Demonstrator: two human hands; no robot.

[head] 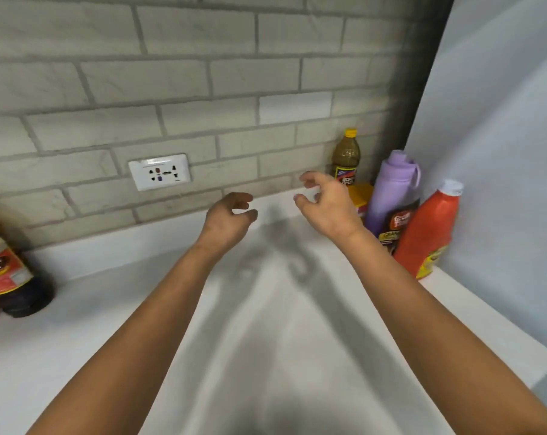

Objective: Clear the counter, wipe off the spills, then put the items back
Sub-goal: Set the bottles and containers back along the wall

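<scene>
1. Nearest the viewer, the white counter carries only the shadows of two bare forearms; I can make out no spill on it.
2. Taking the wall socket as landmark: the left hand hovers down and right of it, fingers loosely curled, holding nothing.
3. The right hand hangs farther right of the socket, thumb and fingers spread in a loose claw, also empty. It seems poised for a reach toward the corner bottles.
4. Far right of the socket, crowded into the corner, probably to free the middle: an orange bottle, a purple flask, a brown jar, a yellow box and a yellow-capped bottle.
5. Far left and below the socket stands a dark bottle.
</scene>
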